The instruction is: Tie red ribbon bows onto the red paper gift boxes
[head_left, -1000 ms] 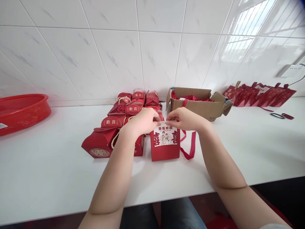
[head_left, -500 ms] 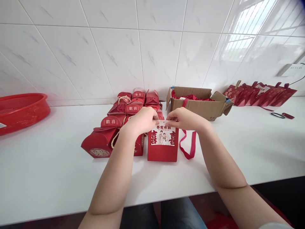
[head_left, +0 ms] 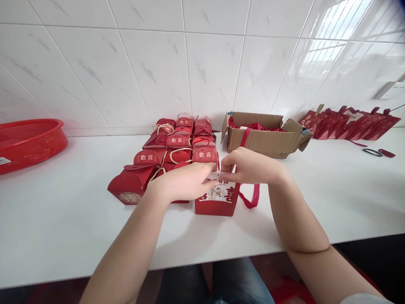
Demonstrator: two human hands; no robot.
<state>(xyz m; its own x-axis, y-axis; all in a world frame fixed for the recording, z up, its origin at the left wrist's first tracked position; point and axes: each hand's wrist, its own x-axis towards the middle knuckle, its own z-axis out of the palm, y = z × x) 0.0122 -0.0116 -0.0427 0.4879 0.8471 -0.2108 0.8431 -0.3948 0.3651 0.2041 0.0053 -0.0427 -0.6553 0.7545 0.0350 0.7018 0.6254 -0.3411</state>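
A red gift box (head_left: 215, 208) with a white card front, printed with a couple and red characters, stands on the white counter in front of me. My left hand (head_left: 186, 179) grips the left part of its top edge, thumb across the printed card and fingers behind it. At the right of that edge, my right hand (head_left: 249, 165) pinches the top, its thumb at the front. A red ribbon (head_left: 251, 202) lies on the counter just right of the box. Part of the print is hidden by my left thumb.
Several red gift boxes (head_left: 129, 183) with rope handles are grouped on the left. Behind stands an open cardboard box (head_left: 262, 142) holding red ribbon. Red bags (head_left: 348, 124) lean on the wall at the right, near a black ring (head_left: 372, 152). A red plastic basket (head_left: 31, 145) sits far left.
My left hand has lowered, its thumb now across the card's front. The box's top has come down and tilts, showing its right side. My right hand stays at the top edge, slightly lower.
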